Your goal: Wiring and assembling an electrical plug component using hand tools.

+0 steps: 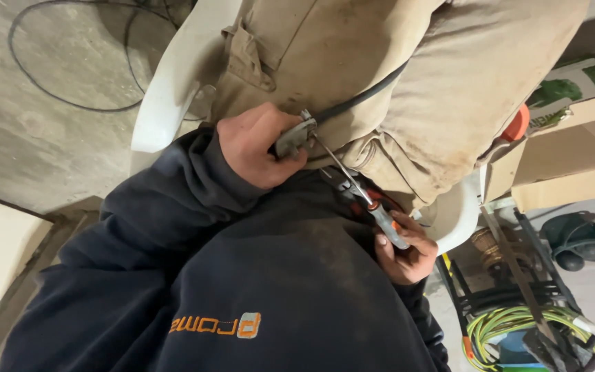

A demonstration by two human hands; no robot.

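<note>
the left hand clamps a small metal fitting at the end of a black cable, pressed against the tan trousers of the person seated on a white plastic chair. the right hand, at about four o'clock from the left, grips a screwdriver whose tip meets the fitting. a coil of yellow-green wire lies on the floor at five o'clock, below a cardboard box.

The screwdriver has a silver shaft and a grey handle with orange bands. Black cable crosses tan, dirt-smudged trousers. The sweatshirt is dark navy — its print orange and grey. Coiled wire is yellow-green; the chair white — the cardboard box brown.
</note>
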